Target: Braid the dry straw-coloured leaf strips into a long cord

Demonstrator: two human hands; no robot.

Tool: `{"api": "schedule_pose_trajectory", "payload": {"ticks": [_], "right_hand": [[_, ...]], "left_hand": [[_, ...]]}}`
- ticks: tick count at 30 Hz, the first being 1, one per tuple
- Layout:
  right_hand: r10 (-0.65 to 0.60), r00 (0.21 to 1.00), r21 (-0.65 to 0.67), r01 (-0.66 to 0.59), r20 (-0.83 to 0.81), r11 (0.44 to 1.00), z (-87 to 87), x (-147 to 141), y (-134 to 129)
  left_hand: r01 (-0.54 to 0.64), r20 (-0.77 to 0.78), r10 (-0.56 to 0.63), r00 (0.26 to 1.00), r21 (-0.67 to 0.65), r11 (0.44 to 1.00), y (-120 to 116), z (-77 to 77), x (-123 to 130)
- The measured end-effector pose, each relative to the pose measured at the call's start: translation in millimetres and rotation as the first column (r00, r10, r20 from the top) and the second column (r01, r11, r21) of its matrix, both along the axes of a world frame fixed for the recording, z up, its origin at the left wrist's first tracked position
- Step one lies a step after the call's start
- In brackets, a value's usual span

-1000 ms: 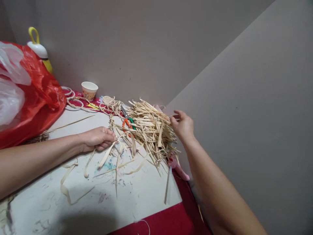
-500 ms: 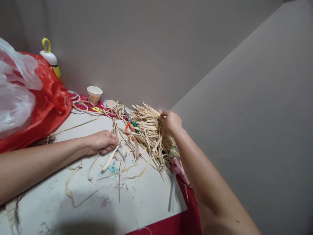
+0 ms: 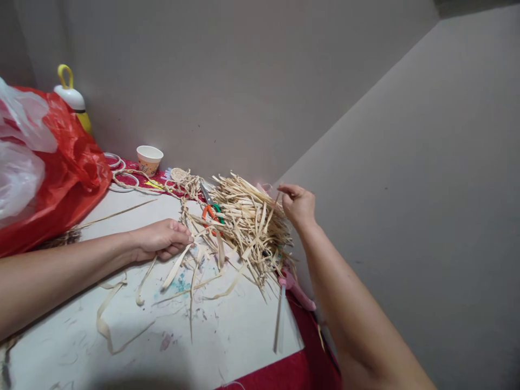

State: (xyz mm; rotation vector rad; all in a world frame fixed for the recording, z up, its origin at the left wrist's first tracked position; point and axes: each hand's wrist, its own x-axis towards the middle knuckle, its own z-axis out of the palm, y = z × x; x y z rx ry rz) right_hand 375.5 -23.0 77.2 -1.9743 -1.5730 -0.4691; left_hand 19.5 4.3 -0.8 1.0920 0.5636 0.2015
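Note:
My left hand [image 3: 168, 239] is closed, thumb and fingers pinching pale straw strips at the loose end of a braided straw cord [image 3: 184, 210]. To its right lies a thick heap of dry straw strips [image 3: 252, 216]. Over the heap's right side, my right hand [image 3: 299, 206] is raised with its fingertips together, and one thin straw strip [image 3: 276, 205] hangs from them. Scissors with orange and green handles [image 3: 210, 208] rest against the heap's left edge. Loose straw strips [image 3: 106, 325] are scattered on the white board [image 3: 134, 363] below my left hand.
A red plastic bag [image 3: 81, 168] with whitish plastic on it fills the left. Behind it stands a white and yellow bottle [image 3: 71, 98]. A paper cup [image 3: 149, 161], white rings [image 3: 125, 182] and a pink glue gun [image 3: 298, 292] with a clear stick lie about. Grey walls [image 3: 260, 81] rise behind.
My right hand has lifted away from the straw heap, up and to the right, drawing a thin straw strip. My left hand keeps its pinch. The view has shifted slightly.

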Motion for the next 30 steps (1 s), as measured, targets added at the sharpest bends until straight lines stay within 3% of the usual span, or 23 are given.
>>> {"api": "schedule_pose_trajectory", "payload": {"ticks": [4,7,11,16,20,23,27,30], "right_hand": [[-0.033,0.998,-0.029,0.032,-0.045,0.999,-1.1,-4.6,40.3],[-0.030,0.997,-0.125,0.022,-0.066,0.992,-7.7,-9.9,70.3],[-0.064,0.996,-0.241,0.045,-0.070,0.969,-14.0,-13.7,86.3],[-0.072,0.994,-0.160,0.059,-0.081,0.985,5.3,-10.6,72.5],[0.011,0.995,-0.039,-0.016,-0.101,0.999,32.9,-10.5,52.2],[0.084,0.992,0.031,-0.081,-0.090,0.996,43.0,-14.5,34.7],[0.220,0.960,-0.005,-0.224,-0.174,0.975,31.5,-16.2,12.7],[0.212,0.943,-0.089,-0.241,-0.258,0.966,14.0,-9.4,-0.2]], "left_hand": [[0.006,-0.002,-0.006,1.000,0.006,1.000,0.0,0.0,0.6],[0.008,0.003,-0.009,1.000,0.007,1.000,-0.1,-0.4,0.8],[0.000,-0.003,0.000,1.000,0.014,1.000,-0.6,-0.5,0.3],[0.019,0.006,-0.019,1.000,0.018,1.000,-0.4,-2.1,-0.7],[0.008,0.028,-0.009,1.000,0.021,1.000,0.0,-4.1,-0.8],[0.009,0.022,-0.009,1.000,0.029,1.000,-0.2,-4.3,-0.8],[0.008,0.026,-0.009,1.000,0.032,0.999,-0.6,-3.4,-0.6],[0.003,0.016,-0.003,1.000,0.038,0.999,-0.8,-1.9,-0.3]]}}
